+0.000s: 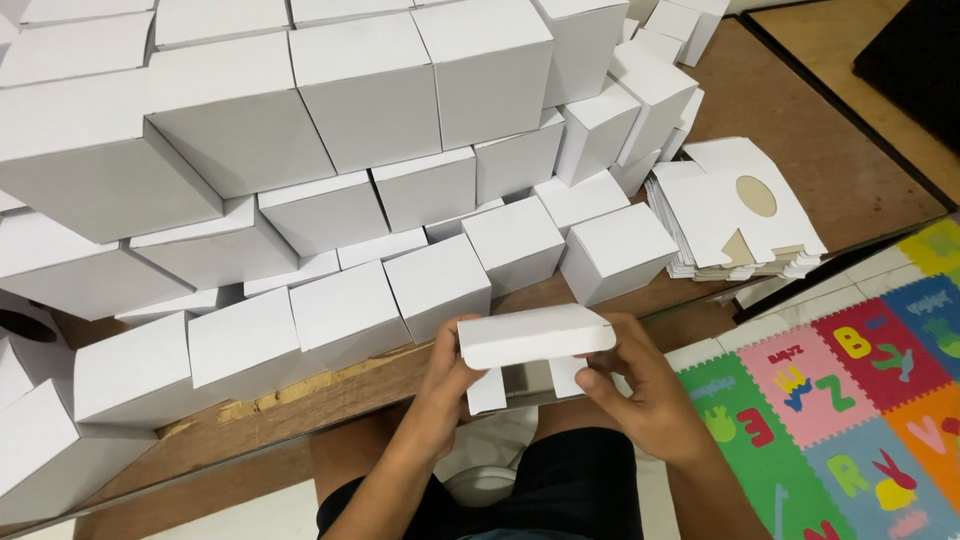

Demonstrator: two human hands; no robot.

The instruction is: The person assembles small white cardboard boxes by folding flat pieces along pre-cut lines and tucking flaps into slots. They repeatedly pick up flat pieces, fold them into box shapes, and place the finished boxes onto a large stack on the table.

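Both hands, left (447, 372) and right (640, 390), clasp a half-folded white box (535, 335) by its ends above the table (800, 120) edge, leaving its flaps free, beside stacked finished boxes (350, 150) and flat blanks (740, 215).

Bright, even overhead light — soft shadows between the white boxes (340, 90), sharp focus, slight edge distortion.

Brown wooden tabletop (800, 130), bare wood at far right and along the chipped near edge. Assembled white boxes (350, 310) crowd its left and middle, stacked higher toward the far side. On the right, just beside them, lies a pile of flat white box blanks (740, 215) with an oval cutout. Past the near right edge, floor with a colourful foam letter mat (850, 400).
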